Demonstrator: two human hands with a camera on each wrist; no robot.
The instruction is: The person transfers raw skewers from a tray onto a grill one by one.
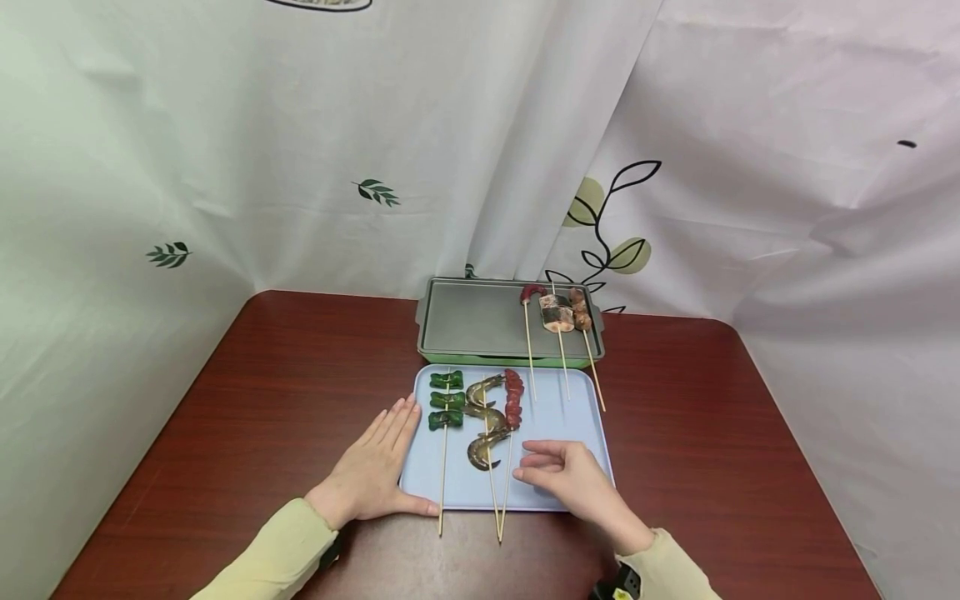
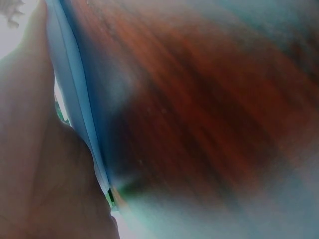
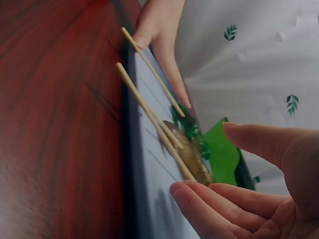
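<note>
We are resting our left hand, fingers straight, against the blue tray and hovering our right hand, thumb and fingers apart, beside the red skewer, which is lying partly over the tray next to the shrimp skewer.

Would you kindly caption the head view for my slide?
Left hand beside, right hand over, a blue tray holding three skewers; three more on a griddle.
</note>
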